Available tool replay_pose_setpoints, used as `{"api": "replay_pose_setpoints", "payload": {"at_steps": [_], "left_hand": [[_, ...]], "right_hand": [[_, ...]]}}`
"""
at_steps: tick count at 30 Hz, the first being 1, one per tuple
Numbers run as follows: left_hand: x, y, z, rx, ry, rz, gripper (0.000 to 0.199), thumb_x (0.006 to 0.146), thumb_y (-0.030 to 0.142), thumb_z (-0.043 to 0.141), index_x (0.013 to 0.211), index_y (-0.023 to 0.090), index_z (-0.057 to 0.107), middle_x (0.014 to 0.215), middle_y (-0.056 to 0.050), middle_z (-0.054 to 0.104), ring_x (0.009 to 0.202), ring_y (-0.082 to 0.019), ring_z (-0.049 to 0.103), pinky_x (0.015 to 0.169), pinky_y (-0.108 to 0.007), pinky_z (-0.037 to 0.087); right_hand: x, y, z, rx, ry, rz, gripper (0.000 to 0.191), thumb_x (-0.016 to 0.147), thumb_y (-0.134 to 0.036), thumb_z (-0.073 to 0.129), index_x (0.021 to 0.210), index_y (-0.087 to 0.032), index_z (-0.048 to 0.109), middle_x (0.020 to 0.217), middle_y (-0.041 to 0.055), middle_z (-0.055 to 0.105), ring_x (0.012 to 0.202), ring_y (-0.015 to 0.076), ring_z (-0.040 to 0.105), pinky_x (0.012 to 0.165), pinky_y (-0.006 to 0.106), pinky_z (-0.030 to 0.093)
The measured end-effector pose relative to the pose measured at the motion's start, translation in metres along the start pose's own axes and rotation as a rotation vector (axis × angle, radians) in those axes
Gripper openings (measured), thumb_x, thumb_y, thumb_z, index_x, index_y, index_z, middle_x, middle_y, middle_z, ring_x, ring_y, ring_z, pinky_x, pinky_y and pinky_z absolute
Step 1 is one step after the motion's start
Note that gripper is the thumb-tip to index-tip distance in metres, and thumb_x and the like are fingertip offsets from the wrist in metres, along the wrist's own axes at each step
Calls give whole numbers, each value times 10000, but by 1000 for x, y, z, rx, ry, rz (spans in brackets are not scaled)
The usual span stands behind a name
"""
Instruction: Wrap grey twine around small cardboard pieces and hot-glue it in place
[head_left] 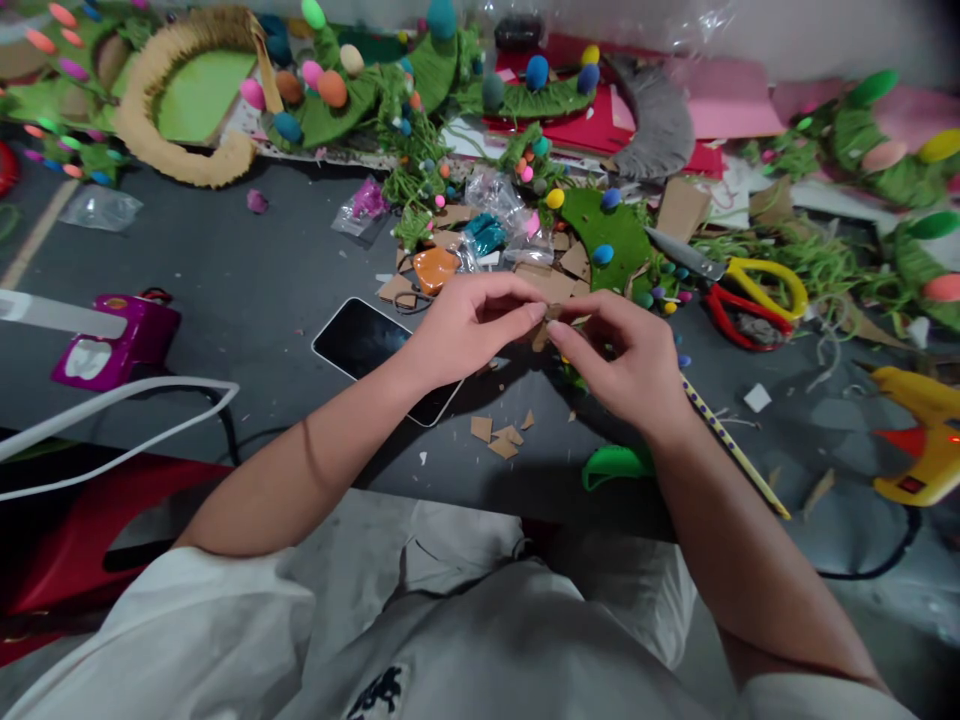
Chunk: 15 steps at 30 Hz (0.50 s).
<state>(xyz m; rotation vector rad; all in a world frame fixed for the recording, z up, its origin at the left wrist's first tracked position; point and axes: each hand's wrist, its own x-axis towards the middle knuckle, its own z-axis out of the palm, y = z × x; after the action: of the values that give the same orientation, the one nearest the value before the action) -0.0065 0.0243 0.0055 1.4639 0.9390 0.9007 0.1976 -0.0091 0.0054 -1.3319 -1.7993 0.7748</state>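
Over the middle of the dark table [255, 250], my left hand [480, 325] and my right hand [622, 355] meet with their fingertips almost touching. Both pinch a small brown cardboard piece [551, 318] between thumb and fingers. My left hand is closed on its left side, my right hand on its right side. Partly beneath my left forearm lies a black-screened phone [360, 338]. Small cardboard scraps [504, 442] are scattered on the table below my hands. Just beyond my fingers are an orange lump [435, 270] and more cardboard pieces.
Scissors [761, 290] with red and yellow handles, a patterned pencil [739, 450] and a yellow glue gun [919, 435] lie right. A green tool [616, 466] sits near the front edge. Wreaths with coloured eggs [334, 90] line the back; a purple device [120, 340] stands left.
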Motion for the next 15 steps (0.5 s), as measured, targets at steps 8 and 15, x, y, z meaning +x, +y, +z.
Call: {"api": "replay_pose_setpoints", "payload": {"at_steps": [8,15], "left_hand": [[-1,7,-4,63,-53,38,94,929,228,679,937,156,738,779,-6,667,667,-101,564,613,-233,469],[5,4,-32,84,72,68,85,891,240,728,912,170,772,771,-17,662,685,-116,599,611,-229,491]], "right_hand": [[3,-1,-8,112,-35,49,149,878,-388,760,852,-243,781,754,-13,730,635,130,595,587,276,452],[10,14,-42,103,-58,130,217,845,-427,801,869,-211,796,778,22,749,661,132,619,608,272,468]]}}
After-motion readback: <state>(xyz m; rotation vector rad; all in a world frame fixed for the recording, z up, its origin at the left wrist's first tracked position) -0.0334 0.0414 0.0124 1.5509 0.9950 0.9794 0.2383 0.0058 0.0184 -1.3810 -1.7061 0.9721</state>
